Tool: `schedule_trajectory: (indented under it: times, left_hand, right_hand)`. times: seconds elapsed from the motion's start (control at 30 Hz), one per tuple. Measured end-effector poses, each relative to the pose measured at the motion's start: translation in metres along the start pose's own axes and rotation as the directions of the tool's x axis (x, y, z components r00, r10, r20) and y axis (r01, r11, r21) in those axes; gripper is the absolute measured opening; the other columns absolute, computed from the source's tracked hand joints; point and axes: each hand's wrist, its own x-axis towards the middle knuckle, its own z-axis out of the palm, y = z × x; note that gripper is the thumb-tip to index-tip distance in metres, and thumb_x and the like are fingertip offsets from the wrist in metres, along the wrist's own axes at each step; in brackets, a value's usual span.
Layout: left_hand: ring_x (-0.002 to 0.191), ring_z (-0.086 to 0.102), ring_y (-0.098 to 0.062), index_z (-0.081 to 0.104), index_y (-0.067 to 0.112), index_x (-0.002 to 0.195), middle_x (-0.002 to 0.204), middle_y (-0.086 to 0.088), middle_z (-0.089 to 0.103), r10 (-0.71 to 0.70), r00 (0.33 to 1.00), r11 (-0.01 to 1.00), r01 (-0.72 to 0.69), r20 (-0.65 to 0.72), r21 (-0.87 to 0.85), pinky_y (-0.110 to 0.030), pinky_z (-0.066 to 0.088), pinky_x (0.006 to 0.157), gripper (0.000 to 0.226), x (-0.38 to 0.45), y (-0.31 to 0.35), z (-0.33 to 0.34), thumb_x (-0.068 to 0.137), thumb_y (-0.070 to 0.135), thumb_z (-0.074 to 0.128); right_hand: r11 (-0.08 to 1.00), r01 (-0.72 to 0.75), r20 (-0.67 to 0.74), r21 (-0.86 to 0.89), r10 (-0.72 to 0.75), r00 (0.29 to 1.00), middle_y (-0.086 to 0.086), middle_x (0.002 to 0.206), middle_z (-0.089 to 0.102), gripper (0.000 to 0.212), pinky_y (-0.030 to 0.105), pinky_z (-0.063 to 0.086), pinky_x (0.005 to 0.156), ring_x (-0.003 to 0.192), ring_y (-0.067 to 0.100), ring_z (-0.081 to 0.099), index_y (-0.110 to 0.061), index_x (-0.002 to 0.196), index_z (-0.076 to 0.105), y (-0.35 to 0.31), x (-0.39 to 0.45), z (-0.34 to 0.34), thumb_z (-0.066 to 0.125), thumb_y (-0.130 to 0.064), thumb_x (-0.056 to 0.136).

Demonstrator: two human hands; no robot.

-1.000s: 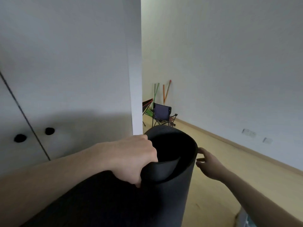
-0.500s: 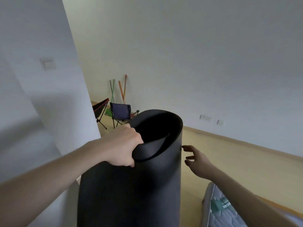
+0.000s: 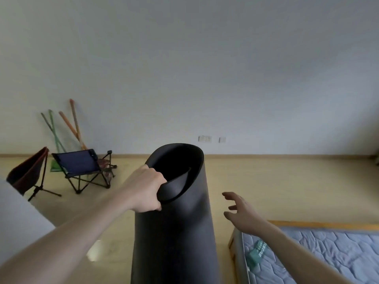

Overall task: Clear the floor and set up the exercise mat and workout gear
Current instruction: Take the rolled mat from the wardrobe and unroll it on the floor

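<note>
The rolled black exercise mat (image 3: 174, 222) stands upright on the floor (image 3: 276, 185), just left of the mattress (image 3: 328, 255) corner. The left hand (image 3: 146, 191) has its fingers (image 3: 158, 204) curled tight over the roll's top rim. The right hand (image 3: 243, 212) hangs beside the roll, apart from it, fingers spread and holding nothing.

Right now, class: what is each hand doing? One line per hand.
Left hand: closed on the top edge of the rolled black mat, which stands upright.
Right hand: open, fingers spread, beside the mat, touching nothing.
</note>
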Motion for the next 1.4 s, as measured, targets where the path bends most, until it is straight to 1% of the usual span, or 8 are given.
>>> schedule_trajectory:
  times: [0.13, 0.3, 0.53, 0.63, 0.77, 0.97, 1.1, 1.4]
  left_hand:
    - [0.096, 0.054, -0.023, 0.069, 0.029, 0.093, 0.088, 0.011, 0.065, 0.072, 0.997, 0.997, -0.072, 0.01, 0.019, -0.027, 0.033, 0.071, 0.037, 0.064, -0.017, 0.006, 0.069, 0.053, 0.083]
    - [0.094, 0.053, -0.023, 0.066, 0.029, 0.087, 0.086, 0.012, 0.063, 0.129, 0.991, 0.991, -0.13, 0.035, 0.043, -0.027, 0.038, 0.071, 0.034, 0.154, -0.028, 0.016, 0.068, 0.051, 0.084]
    - [0.092, 0.053, -0.023, 0.065, 0.03, 0.092, 0.091, 0.009, 0.064, 0.145, 0.986, 0.984, -0.152, 0.079, 0.094, -0.03, 0.047, 0.078, 0.041, 0.299, -0.038, 0.026, 0.067, 0.055, 0.084]
    - [0.09, 0.052, -0.023, 0.06, 0.03, 0.085, 0.085, 0.01, 0.061, 0.124, 0.988, 0.989, -0.131, 0.089, 0.071, -0.033, 0.051, 0.08, 0.041, 0.35, -0.043, 0.023, 0.065, 0.056, 0.084]
    - [0.088, 0.051, -0.022, 0.058, 0.03, 0.076, 0.072, 0.015, 0.053, 0.121, 0.992, 0.992, -0.122, 0.045, 0.031, -0.033, 0.051, 0.08, 0.039, 0.423, -0.043, 0.008, 0.064, 0.055, 0.085]
    - [0.089, 0.05, -0.022, 0.065, 0.03, 0.08, 0.076, 0.016, 0.057, 0.164, 0.986, 0.986, -0.165, -0.034, -0.028, -0.034, 0.051, 0.081, 0.036, 0.525, -0.032, -0.01, 0.064, 0.056, 0.084]
    - [0.089, 0.047, -0.022, 0.068, 0.03, 0.087, 0.08, 0.014, 0.057, 0.22, 0.972, 0.974, -0.224, -0.077, -0.043, -0.031, 0.045, 0.077, 0.037, 0.597, -0.018, -0.016, 0.065, 0.054, 0.085]
    - [0.086, 0.052, -0.021, 0.063, 0.027, 0.082, 0.082, 0.012, 0.06, 0.417, 0.905, 0.901, -0.424, -0.087, -0.088, -0.03, 0.038, 0.075, 0.037, 0.796, 0.009, -0.009, 0.065, 0.053, 0.084]
  right_hand:
    - [0.996, -0.087, -0.033, -0.001, 0.087, 0.996, -0.006, 0.152, 0.042, 0.063, 0.028, 0.049, 0.095, 0.123, 0.015, 0.055, -0.031, 0.152, 0.034, 0.007, 0.018, -0.009, 0.062, -0.021, 0.097]
    - [0.987, -0.155, -0.091, 0.04, 0.159, 0.983, -0.007, 0.152, 0.041, 0.063, 0.03, 0.049, 0.101, 0.124, 0.014, 0.054, -0.035, 0.152, 0.034, 0.023, 0.047, -0.029, 0.061, -0.024, 0.097]
    - [0.978, -0.181, -0.131, 0.1, 0.194, 0.972, -0.006, 0.152, 0.042, 0.063, 0.026, 0.048, 0.094, 0.124, 0.014, 0.054, -0.035, 0.151, 0.034, 0.062, 0.151, -0.066, 0.061, -0.024, 0.096]
    - [0.972, -0.193, -0.128, 0.136, 0.211, 0.969, -0.007, 0.152, 0.042, 0.063, 0.023, 0.048, 0.092, 0.123, 0.013, 0.055, -0.036, 0.152, 0.034, 0.074, 0.196, -0.082, 0.062, -0.024, 0.097]
    - [0.97, -0.179, -0.124, 0.163, 0.201, 0.972, -0.009, 0.152, 0.042, 0.062, 0.024, 0.048, 0.092, 0.12, 0.011, 0.054, -0.035, 0.151, 0.035, 0.088, 0.258, -0.112, 0.061, -0.024, 0.096]
    - [0.959, -0.203, -0.14, 0.198, 0.233, 0.962, -0.01, 0.15, 0.041, 0.063, 0.027, 0.049, 0.097, 0.121, 0.012, 0.054, -0.033, 0.152, 0.035, 0.104, 0.327, -0.159, 0.061, -0.022, 0.096]
    - [0.941, -0.264, -0.17, 0.212, 0.302, 0.938, -0.008, 0.149, 0.042, 0.062, 0.025, 0.048, 0.094, 0.119, 0.013, 0.055, -0.033, 0.151, 0.037, 0.127, 0.369, -0.188, 0.062, -0.022, 0.095]
    - [0.866, -0.397, -0.253, 0.305, 0.475, 0.843, -0.007, 0.149, 0.043, 0.064, 0.026, 0.048, 0.094, 0.118, 0.014, 0.055, -0.032, 0.151, 0.036, 0.172, 0.48, -0.246, 0.062, -0.025, 0.092]
